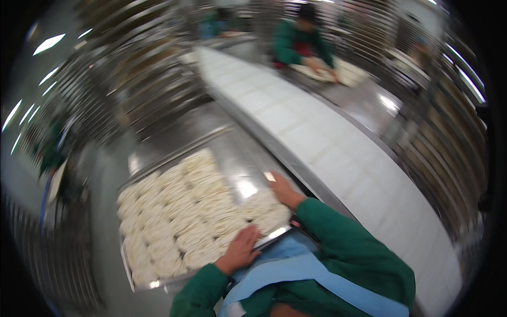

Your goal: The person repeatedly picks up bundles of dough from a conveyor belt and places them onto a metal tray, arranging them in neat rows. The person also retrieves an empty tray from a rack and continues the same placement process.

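Note:
A metal tray (pixel 245 174) lies before me, mostly covered by bundles of pale noodles (pixel 178 214) in rows. Its bare metal shows towards the far right part. My left hand (pixel 241 247) is laid flat, palm down, at the near edge of the noodles, with nothing visible in its grip. At the tray's right side is my right hand (pixel 283 190), beside the last noodle bundles. A small pale patch (pixel 270 176) shows at its fingertips; blur hides whether it is a held thing or a glint.
A long white conveyor belt (pixel 293 119) runs along my right. Beyond it a person in green sleeves (pixel 303 43) handles pale sheets (pixel 348 73) on a metal table (pixel 364 99). Tray racks (pixel 146 75) stand at the back left. Another person (pixel 53 146) is at far left.

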Available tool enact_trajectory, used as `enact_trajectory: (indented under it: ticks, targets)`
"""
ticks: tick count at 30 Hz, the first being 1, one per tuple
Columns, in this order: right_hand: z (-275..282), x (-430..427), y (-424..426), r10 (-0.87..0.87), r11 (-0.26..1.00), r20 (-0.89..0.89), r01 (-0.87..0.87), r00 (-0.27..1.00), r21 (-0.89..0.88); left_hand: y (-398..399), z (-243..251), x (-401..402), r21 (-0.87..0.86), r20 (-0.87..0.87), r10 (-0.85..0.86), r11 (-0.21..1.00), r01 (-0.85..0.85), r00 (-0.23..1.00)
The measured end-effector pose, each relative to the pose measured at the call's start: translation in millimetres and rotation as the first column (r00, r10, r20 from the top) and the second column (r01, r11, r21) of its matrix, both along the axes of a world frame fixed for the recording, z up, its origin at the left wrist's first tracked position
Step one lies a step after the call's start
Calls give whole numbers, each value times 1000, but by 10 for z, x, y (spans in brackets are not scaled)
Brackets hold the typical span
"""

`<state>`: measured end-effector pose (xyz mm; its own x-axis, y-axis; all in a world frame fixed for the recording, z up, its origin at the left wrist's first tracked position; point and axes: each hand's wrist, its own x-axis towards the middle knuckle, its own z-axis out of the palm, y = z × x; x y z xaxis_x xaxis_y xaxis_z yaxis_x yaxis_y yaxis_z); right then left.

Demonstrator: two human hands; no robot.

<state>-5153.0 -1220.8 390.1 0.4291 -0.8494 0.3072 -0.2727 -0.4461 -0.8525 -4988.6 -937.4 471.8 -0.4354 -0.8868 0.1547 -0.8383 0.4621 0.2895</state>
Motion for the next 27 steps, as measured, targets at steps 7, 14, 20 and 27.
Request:
enact_trajectory:
  ticks: [7, 14, 20, 27]
  targets:
    - [134, -8, 29, -88, 992, -251, 61, 964, -112, -105, -119, -97, -37, 6, -29, 999, 29, 1000]
    - [175, 18, 39, -102, 990, -274, 71, 956, -121, -73, -277, 7, -38, -1, 41, 998, -41, 999]
    - [134, 35, 2, -114, 978, -304, 53, 946, -202, -147, -502, 42, -298, 201, 90, 954, -27, 975]
    - [252, -28, 103, -109, 987, -312, 65, 944, -150, -337, -710, 205, -391, 78, 99, 918, -61, 992]
